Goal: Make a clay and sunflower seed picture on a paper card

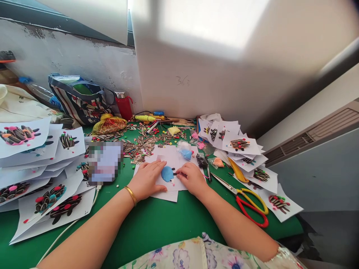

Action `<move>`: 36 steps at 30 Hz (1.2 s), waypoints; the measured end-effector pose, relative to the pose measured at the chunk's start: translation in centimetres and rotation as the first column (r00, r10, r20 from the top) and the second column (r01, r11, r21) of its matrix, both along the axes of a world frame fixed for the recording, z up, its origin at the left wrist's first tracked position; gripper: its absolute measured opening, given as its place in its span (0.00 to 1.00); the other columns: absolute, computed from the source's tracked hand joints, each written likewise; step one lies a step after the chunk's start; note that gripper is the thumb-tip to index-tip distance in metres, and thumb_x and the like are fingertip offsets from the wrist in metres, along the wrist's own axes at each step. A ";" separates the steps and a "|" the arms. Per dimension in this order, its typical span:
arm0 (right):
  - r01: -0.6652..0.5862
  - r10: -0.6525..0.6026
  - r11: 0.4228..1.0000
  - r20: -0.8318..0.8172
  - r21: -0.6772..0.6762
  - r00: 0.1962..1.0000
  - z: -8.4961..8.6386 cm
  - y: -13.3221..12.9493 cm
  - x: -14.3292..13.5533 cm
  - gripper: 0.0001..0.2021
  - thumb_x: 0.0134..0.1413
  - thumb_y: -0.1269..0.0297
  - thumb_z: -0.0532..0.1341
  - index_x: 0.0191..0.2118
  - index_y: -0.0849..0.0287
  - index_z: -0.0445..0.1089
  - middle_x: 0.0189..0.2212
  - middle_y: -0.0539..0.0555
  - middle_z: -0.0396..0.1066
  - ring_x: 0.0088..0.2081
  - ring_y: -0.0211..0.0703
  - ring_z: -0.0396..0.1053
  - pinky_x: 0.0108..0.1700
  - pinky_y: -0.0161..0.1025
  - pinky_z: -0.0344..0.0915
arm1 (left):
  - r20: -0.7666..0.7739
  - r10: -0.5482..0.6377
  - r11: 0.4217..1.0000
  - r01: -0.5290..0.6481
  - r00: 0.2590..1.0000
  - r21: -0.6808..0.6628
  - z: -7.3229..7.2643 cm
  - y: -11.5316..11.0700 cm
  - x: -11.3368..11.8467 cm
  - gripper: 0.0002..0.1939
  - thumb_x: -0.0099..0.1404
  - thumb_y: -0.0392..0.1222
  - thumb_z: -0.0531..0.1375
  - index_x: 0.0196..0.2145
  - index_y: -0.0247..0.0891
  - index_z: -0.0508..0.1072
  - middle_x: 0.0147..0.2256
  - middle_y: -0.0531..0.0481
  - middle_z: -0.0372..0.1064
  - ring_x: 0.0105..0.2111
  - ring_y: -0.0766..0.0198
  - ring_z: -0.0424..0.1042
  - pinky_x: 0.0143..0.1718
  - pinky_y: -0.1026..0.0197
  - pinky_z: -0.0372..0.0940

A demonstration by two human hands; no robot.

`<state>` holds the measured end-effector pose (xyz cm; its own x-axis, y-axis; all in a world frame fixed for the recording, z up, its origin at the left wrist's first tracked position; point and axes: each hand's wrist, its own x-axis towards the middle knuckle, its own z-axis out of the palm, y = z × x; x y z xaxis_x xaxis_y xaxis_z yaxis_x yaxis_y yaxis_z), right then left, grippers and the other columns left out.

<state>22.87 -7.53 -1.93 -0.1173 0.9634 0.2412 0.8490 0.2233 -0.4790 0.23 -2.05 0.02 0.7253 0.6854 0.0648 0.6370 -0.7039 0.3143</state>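
Note:
Spread flat on white paper point(169, 196), my left hand point(147, 181) has its fingers extended and the thumb apart, and a gold bangle point(131, 196) circles that wrist. Between my hands, a flat blue clay shape point(167, 173) is stuck to the paper. Small black pieces stick out from its right side, and a tiny pink dot lies below them. My right hand point(192, 178) is closed in a pinch beside the black pieces. Whatever its fingertips hold is too small and covered to make out.
Stacks of seed-decorated cards stand left point(42, 173) and right point(260, 175). Scissors point(246, 201) lie right of my right forearm. Sunflower seeds point(143, 144) cover the table behind my hands, near blue clay point(186, 154) in plastic. A blurred-out device point(105, 162) trails a white cable.

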 end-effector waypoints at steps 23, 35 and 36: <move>-0.036 0.039 0.999 0.133 -0.025 0.990 0.7 -3.0 -0.6 0.14 0.61 0.68 0.57 0.50 0.55 0.73 0.35 0.54 0.70 0.39 0.44 0.65 0.42 0.40 0.62 | 0.010 0.000 1.000 0.000 1.000 -0.016 0.0 0.0 0.0 0.45 0.54 0.57 0.67 0.64 0.45 0.54 0.63 0.41 0.57 0.63 0.47 0.55 0.61 0.45 0.48; 0.211 -0.221 0.974 0.512 0.078 0.830 1.5 -1.2 3.4 0.10 0.58 0.72 0.57 0.40 0.61 0.75 0.35 0.62 0.72 0.37 0.52 0.67 0.36 0.44 0.60 | 0.000 -0.001 1.000 0.001 1.000 -0.031 0.2 0.2 -0.1 0.46 0.54 0.53 0.67 0.65 0.44 0.52 0.64 0.41 0.55 0.65 0.49 0.52 0.62 0.45 0.49; 0.221 -0.214 0.974 0.556 0.056 0.803 1.4 -0.9 3.6 0.10 0.56 0.75 0.56 0.37 0.62 0.75 0.34 0.63 0.72 0.35 0.51 0.67 0.34 0.43 0.59 | 0.001 -0.008 0.999 0.008 1.000 -0.037 0.2 0.3 -0.2 0.46 0.54 0.52 0.67 0.65 0.44 0.52 0.64 0.42 0.54 0.65 0.50 0.51 0.62 0.45 0.49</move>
